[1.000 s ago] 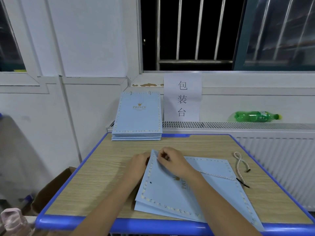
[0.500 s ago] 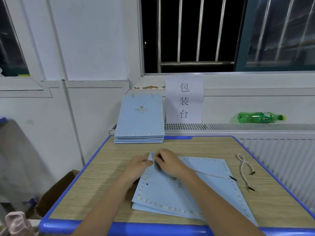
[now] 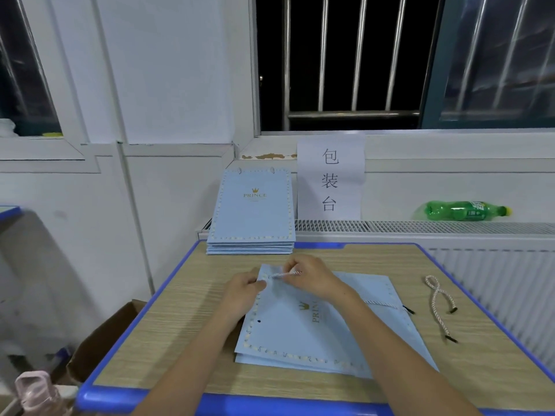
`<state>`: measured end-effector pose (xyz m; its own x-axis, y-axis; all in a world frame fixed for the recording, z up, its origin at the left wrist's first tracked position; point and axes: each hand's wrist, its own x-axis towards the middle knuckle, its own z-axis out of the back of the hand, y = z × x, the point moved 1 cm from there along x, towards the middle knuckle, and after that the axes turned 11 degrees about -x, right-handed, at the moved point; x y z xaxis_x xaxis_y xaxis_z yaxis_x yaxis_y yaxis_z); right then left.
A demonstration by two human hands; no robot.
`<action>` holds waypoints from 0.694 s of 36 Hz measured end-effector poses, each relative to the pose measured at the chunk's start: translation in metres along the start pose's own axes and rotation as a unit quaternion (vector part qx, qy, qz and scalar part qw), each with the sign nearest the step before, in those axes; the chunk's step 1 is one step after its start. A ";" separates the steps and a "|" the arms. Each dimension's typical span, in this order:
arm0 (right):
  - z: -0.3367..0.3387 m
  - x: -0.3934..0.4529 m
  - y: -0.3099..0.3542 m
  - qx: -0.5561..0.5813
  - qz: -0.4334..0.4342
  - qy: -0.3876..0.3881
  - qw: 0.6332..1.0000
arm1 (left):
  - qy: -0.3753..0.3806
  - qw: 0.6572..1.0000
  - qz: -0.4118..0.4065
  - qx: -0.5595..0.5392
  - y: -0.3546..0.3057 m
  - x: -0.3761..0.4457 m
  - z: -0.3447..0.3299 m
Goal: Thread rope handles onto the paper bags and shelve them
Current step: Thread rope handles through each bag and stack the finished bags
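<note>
Pinching rope handle (image 3: 286, 274) in right hand (image 3: 312, 276) — left hand (image 3: 244, 291) gripping paper bag (image 3: 315, 325) corner flat on bench (image 3: 186, 319) — feeding tip squarely through hole.

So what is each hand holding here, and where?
Right hand pinches the rope handle near its end; left hand pinches the top bag's far corner.

Now pulled out at the far left corner of the top paper bag (image 3: 303, 325): a short piece of rope (image 3: 286, 274), pinched by the right hand (image 3: 312, 276), where earlier only fingers were pressed on the paper. Left hand (image 3: 244, 291) moved closer, now pinching the bag's corner edge. Trailing rope end on the right pulled shorter across the bag.
</note>
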<state>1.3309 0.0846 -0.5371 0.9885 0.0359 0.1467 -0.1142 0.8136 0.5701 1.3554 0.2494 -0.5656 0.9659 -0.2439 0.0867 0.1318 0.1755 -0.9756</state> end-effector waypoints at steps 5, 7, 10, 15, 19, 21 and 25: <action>0.046 -0.009 -0.020 -0.218 -0.057 0.034 0.974 | -0.029 1.000 -0.006 0.008 0.009 0.008 0.012; 0.062 -0.012 -0.030 -0.310 -0.091 0.046 0.945 | -0.038 0.999 -0.012 -0.005 0.007 0.007 0.016; 0.080 -0.018 -0.040 -0.362 -0.133 0.043 0.922 | -0.052 0.998 -0.013 -0.022 0.005 0.007 0.015; 0.086 -0.033 -0.026 -0.052 -0.098 0.114 0.987 | -0.073 0.995 -0.012 -0.062 0.000 0.005 0.011; 0.062 -0.039 -0.006 0.221 -0.012 0.147 0.964 | -0.065 0.985 0.027 -0.156 -0.005 -0.002 0.013; 0.048 -0.037 0.000 0.305 -0.002 0.132 0.943 | -0.076 0.972 0.067 -0.212 -0.009 -0.005 0.013; 0.026 -0.033 -0.002 0.344 -0.019 0.103 0.933 | -0.073 0.972 0.086 -0.207 -0.009 -0.006 0.015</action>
<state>1.2956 0.0670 -0.5218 0.9832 0.1826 -0.0021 -0.0450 0.2535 0.9663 1.3523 0.2634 -0.5547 0.9911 -0.1013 -0.0862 -0.1056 -0.2045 -0.9732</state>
